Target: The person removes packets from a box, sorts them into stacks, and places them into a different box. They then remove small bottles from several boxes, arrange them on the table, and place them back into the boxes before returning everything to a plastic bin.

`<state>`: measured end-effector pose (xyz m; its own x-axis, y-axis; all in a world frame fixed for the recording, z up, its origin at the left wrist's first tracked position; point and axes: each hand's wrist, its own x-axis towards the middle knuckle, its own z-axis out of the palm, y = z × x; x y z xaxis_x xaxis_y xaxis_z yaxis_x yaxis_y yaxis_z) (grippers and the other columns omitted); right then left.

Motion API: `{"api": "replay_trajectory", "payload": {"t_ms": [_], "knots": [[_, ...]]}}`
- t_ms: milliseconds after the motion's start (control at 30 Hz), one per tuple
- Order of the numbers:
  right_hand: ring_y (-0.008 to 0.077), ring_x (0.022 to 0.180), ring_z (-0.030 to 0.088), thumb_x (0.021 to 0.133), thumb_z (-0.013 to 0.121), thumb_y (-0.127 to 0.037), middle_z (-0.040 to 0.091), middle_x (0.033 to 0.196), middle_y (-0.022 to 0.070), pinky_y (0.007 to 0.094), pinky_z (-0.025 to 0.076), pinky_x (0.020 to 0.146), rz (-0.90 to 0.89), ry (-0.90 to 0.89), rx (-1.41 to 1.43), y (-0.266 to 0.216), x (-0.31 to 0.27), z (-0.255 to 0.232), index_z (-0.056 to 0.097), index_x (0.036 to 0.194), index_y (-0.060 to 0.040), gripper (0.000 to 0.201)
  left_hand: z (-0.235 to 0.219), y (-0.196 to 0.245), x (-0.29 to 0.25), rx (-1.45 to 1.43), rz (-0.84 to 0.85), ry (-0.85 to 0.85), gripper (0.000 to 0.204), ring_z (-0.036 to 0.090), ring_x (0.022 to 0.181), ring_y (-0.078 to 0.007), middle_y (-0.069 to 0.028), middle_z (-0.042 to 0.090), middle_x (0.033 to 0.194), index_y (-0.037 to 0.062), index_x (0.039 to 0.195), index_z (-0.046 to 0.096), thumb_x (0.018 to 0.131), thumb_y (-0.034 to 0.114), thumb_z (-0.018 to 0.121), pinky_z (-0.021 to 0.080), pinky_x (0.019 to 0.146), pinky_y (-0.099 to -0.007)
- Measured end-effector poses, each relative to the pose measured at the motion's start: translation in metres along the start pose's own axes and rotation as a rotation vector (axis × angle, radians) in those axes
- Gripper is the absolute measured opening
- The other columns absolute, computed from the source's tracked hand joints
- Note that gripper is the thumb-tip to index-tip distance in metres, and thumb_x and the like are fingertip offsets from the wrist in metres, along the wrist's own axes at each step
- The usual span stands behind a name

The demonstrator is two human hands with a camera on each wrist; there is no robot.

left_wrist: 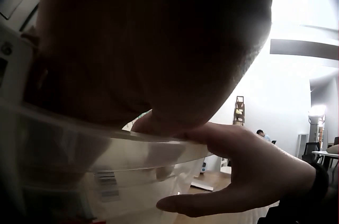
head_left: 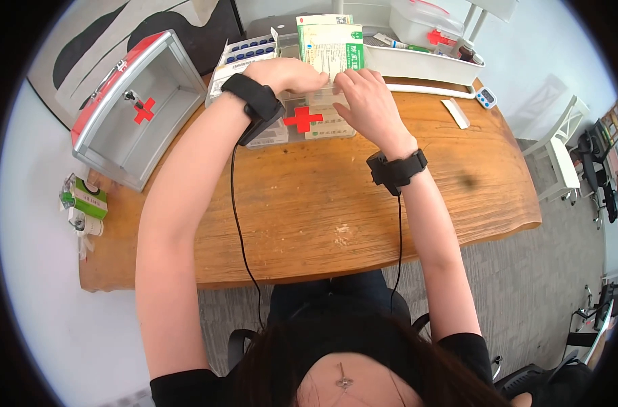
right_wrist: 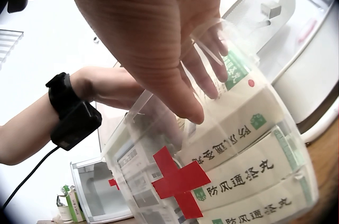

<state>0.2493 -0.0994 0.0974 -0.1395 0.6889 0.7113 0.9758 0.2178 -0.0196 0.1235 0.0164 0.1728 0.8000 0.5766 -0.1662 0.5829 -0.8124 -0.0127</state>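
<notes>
A clear plastic box with a red cross stands at the table's back, holding green-and-white medicine boxes. My left hand reaches over its front rim; its fingertips are hidden, and the right wrist view has this hand partly behind the clear wall. At the right part of the rim is my right hand, its spread fingers inside the wall. In the left wrist view the thumb of the right hand stays apart from the fingers, beside the outer wall.
A silver case with red edges stands open at the left. Blister packs of blue pills lie behind my left hand. At the back right are a white tray and a lidded box; a small timer lies by the table edge.
</notes>
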Motion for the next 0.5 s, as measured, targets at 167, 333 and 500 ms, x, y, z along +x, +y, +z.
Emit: {"api": "replay_trajectory", "payload": {"t_ms": [167, 333, 500], "knots": [[0.0254, 0.086, 0.054, 0.071, 0.07, -0.01, 0.055, 0.084, 0.0054, 0.0369, 0.041, 0.086, 0.001, 0.007, -0.021, 0.001, 0.0, 0.002, 0.051, 0.087, -0.008, 0.025, -0.008, 0.004, -0.008, -0.042, -0.018, -0.087, 0.062, 0.056, 0.1, -0.0358, -0.0229, 0.06, 0.113, 0.0007, 0.12, 0.055, 0.093, 0.045, 0.021, 0.044, 0.087, -0.0401], [0.0243, 0.081, 0.055, 0.069, 0.065, -0.005, 0.055, 0.079, 0.0052, 0.0362, 0.042, 0.084, -0.034, 0.075, 0.002, 0.0, 0.0, 0.002, 0.053, 0.083, -0.0074, 0.018, 0.007, -0.007, 0.013, -0.172, -0.107, -0.057, 0.06, 0.056, 0.099, -0.0308, -0.0203, 0.06, 0.114, 0.0046, 0.127, 0.05, 0.094, 0.047, 0.024, 0.043, 0.087, -0.0376], [0.0252, 0.087, 0.054, 0.071, 0.067, -0.008, 0.056, 0.084, 0.006, 0.0372, 0.041, 0.088, -0.017, 0.039, -0.056, 0.0, -0.005, 0.002, 0.053, 0.09, -0.0069, 0.025, 0.009, -0.011, 0.023, -0.037, -0.074, -0.067, 0.06, 0.06, 0.079, -0.0345, -0.0198, 0.066, 0.092, 0.0041, 0.115, 0.059, 0.095, 0.05, 0.025, 0.048, 0.077, -0.0396]]}}
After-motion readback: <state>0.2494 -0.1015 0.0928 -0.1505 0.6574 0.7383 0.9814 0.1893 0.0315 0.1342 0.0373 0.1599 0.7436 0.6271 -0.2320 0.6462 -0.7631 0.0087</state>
